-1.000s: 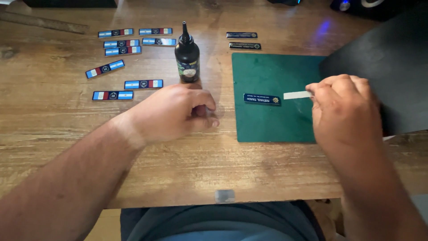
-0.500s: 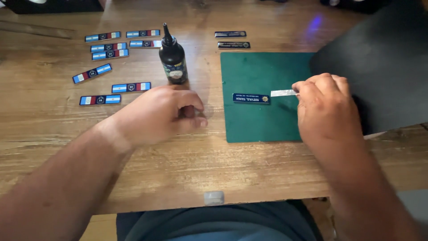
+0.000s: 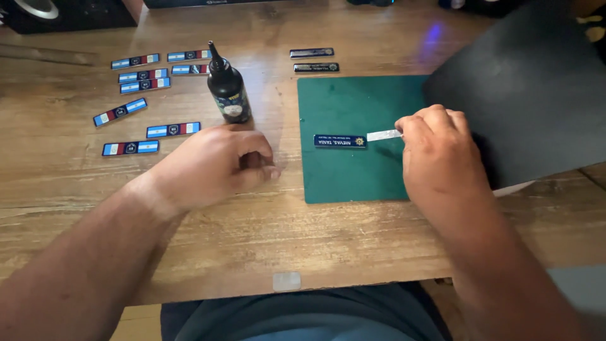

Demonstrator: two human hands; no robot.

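My right hand (image 3: 442, 158) rests on the green cutting mat (image 3: 353, 173) and pinches a thin silver strip (image 3: 384, 135) whose tip points left at a dark blue name badge (image 3: 339, 141) lying on the mat. My left hand (image 3: 211, 165) lies on the wooden table beside the mat's left edge, its fingers curled shut; whether it holds anything is hidden. A black squeeze bottle (image 3: 228, 91) with a pointed nozzle stands upright just beyond the left hand.
Several blue, white and red badges (image 3: 145, 101) lie scattered at the far left. Two dark badges (image 3: 314, 60) sit beyond the mat. A large black sheet (image 3: 536, 95) overlaps the mat's right side. The table's near edge (image 3: 287, 290) runs in front of my lap.
Both hands stay nearly still; the right hand keeps the silver strip beside the badge. The view has shifted slightly.
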